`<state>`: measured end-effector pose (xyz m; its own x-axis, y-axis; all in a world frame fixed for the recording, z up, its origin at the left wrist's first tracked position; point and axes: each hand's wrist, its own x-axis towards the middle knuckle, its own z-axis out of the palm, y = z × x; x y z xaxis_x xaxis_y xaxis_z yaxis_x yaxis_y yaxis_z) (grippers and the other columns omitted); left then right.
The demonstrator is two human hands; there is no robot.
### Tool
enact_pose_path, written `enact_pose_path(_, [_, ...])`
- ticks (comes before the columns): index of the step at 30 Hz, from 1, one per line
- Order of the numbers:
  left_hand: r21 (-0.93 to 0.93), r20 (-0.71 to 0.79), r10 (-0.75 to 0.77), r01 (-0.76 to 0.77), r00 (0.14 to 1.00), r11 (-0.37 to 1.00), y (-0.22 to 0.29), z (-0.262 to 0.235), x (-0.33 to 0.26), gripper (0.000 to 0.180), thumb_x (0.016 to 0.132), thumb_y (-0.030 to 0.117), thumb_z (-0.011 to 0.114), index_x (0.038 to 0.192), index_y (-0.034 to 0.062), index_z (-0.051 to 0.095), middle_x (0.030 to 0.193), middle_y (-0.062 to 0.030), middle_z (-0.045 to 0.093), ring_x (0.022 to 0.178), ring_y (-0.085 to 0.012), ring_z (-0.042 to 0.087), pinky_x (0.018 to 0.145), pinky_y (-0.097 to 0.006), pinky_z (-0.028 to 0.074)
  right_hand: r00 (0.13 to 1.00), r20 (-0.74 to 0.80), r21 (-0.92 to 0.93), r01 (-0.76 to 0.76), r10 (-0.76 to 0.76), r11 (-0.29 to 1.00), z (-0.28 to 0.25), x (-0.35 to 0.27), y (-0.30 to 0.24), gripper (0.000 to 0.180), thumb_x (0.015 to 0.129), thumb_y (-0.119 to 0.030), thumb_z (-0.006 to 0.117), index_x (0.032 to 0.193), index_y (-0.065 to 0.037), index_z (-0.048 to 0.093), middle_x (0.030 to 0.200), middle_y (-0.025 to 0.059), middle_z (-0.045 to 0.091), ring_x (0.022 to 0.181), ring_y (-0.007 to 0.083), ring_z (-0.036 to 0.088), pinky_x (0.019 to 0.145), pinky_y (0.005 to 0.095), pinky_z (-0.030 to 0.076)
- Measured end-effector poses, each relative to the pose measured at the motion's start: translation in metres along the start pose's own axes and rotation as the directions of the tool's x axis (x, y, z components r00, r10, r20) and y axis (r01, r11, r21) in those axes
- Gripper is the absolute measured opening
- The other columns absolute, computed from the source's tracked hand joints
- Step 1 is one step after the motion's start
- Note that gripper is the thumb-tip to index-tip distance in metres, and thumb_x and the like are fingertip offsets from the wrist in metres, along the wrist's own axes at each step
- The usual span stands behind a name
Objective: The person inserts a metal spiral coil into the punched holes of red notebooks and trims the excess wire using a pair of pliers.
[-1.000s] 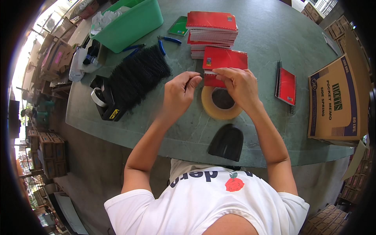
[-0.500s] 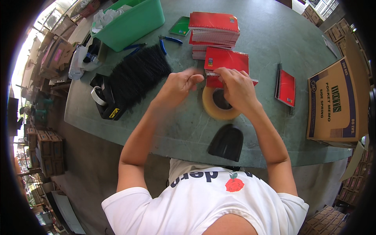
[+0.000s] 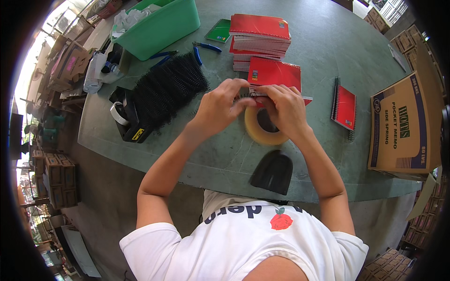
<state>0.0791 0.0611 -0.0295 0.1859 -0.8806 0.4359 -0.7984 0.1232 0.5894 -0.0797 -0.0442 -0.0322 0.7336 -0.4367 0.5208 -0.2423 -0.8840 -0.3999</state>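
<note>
Above the tape roll, my left hand (image 3: pixel 218 107) curls its thumb and fingers round a short black spiral coil (image 3: pixel 243 96). My right hand (image 3: pixel 285 108) is closed at the coil's other end, on the edge of a small red notebook (image 3: pixel 307 99) that its fingers largely hide. Just behind lies another red notebook (image 3: pixel 276 74), in front of a tall stack of red notebooks (image 3: pixel 260 25). Below my hands a wide roll of tape (image 3: pixel 255 133) lies flat. A heap of black spiral coils (image 3: pixel 171 86) is to the left of my left hand.
Left: a tape dispenser (image 3: pixel 131 119), blue-handled pliers (image 3: pixel 208 47) and a green bin (image 3: pixel 159 30). A green notebook (image 3: pixel 219 31) lies by the stack. Right: a spiral-bound red notebook (image 3: pixel 344 107) and an open cardboard box (image 3: pixel 398 124). A dark curved piece (image 3: pixel 273 172) sits near the table's front edge.
My left hand, blurred before, has come in closer to my right hand, and its thumb and fingers have spread round the coil. My right hand has stayed at the notebook's edge.
</note>
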Motion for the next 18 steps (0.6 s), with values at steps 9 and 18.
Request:
enact_pose_path(9, [-0.512, 0.724, -0.399, 0.826, 0.563, 0.235, -0.005, -0.014, 0.012, 0.042, 0.092, 0.043, 0.056, 0.076, 0.004, 0.058, 0.054, 0.0004, 0.05, 0.036, -0.0065, 0.04, 0.034, -0.022, 0.03, 0.997, 0.017, -0.024, 0.075, -0.074, 0.997, 0.0, -0.002, 0.001, 0.023, 0.075, -0.009, 0.063, 0.098, -0.013, 0.065, 0.083, 0.0007, 0.066, 0.077, 0.0202, 0.061, 0.069, 0.0345, 0.041])
enact_pose_path(18, [-0.218, 0.064, -0.061, 0.073, 0.996, 0.973, -0.008, 0.001, 0.004, 0.016, 0.085, 0.015, 0.067, 0.092, 0.0019, 0.061, 0.076, -0.0009, 0.059, 0.07, -0.0109, 0.059, 0.064, -0.025, 0.046, 0.998, 0.045, -0.077, 0.048, -0.045, 0.996, 0.0, 0.001, -0.002, 0.025, 0.074, -0.008, 0.063, 0.098, -0.012, 0.063, 0.086, 0.0017, 0.066, 0.078, 0.0201, 0.061, 0.068, 0.0344, 0.041])
